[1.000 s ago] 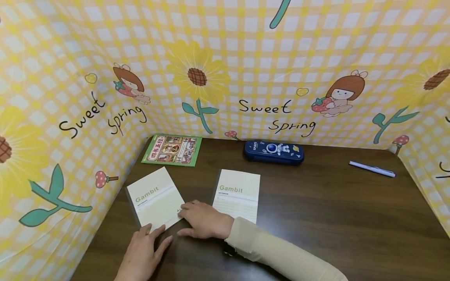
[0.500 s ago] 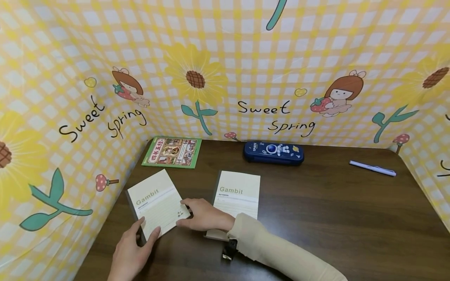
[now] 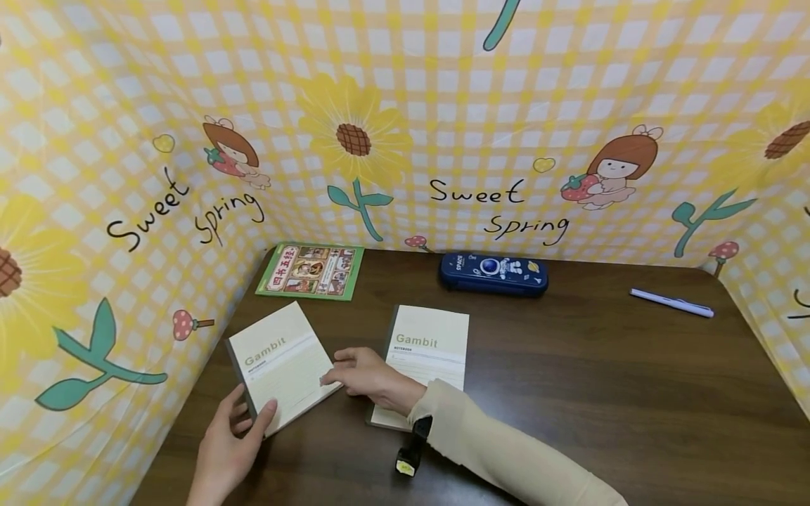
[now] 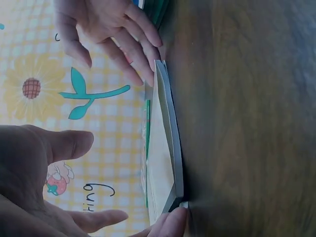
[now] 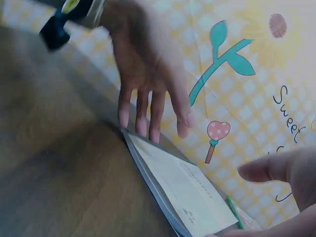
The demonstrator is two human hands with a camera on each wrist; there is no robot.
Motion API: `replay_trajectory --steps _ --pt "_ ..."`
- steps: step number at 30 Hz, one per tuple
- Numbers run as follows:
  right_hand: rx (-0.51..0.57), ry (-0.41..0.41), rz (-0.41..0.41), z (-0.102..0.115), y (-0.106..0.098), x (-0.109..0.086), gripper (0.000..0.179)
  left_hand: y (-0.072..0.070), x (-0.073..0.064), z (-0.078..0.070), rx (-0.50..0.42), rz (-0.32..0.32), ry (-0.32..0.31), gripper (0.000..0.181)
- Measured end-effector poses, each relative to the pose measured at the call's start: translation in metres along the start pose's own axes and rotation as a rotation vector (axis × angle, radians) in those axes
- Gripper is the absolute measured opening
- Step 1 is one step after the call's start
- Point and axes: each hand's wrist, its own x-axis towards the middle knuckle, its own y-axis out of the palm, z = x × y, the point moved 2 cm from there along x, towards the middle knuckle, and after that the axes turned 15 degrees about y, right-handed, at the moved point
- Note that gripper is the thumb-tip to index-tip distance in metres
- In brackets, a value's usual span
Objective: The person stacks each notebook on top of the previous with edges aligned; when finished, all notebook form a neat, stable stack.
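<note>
A cream "Gambit" notebook (image 3: 285, 365) lies turned at an angle on the left part of the table, its cover slightly raised in the wrist views. My left hand (image 3: 224, 439) is at its lower left, fingertips touching the spine edge; the right wrist view has these fingers (image 5: 141, 118) straight and the thumb apart from the cover. At the notebook's right-hand corner is my right hand (image 3: 373, 379), fingers extended near the edge, its thumb (image 5: 264, 170) apart from the cover. A second "Gambit" notebook (image 3: 433, 337) lies partly beneath the right forearm.
Behind the angled notebook lies a green-bordered book (image 3: 310, 273). A dark blue pencil case (image 3: 493, 275) stands at the back middle, and a lilac pen (image 3: 672, 303) lies at the back right. Yellow checked cloth (image 3: 405, 140) walls the table's back and sides.
My left hand has moved from the angled notebook's bottom edge round to its spine side. The right hand has shifted slightly at the right-hand corner. The notebook has barely moved.
</note>
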Motion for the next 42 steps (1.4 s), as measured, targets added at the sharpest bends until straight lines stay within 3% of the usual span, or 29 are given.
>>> replay_trajectory --steps 3,10,16,26,32,42 --pt "0.066 0.018 -0.016 0.001 0.001 0.002 0.065 -0.002 0.0 0.0 -0.045 0.001 -0.022 0.1" --pt "-0.004 -0.003 -0.058 0.002 0.002 0.003 0.065 -0.001 -0.001 0.001 -0.16 0.008 -0.044 0.103" --pt "-0.041 -0.001 -0.091 0.003 0.0 0.003 0.066 0.0 -0.004 0.004 -0.24 -0.022 -0.061 0.102" --pt "-0.025 0.02 -0.088 0.005 0.004 0.007 0.063 -0.007 -0.003 0.006 -0.365 -0.025 -0.075 0.09" --pt "-0.011 0.007 -0.073 0.005 0.002 0.009 0.056 -0.011 -0.006 0.01 -0.346 -0.023 -0.082 0.096" --pt "0.106 -0.024 0.036 0.004 -0.002 0.01 0.049 -0.013 -0.008 0.015 -0.299 -0.019 -0.072 0.094"
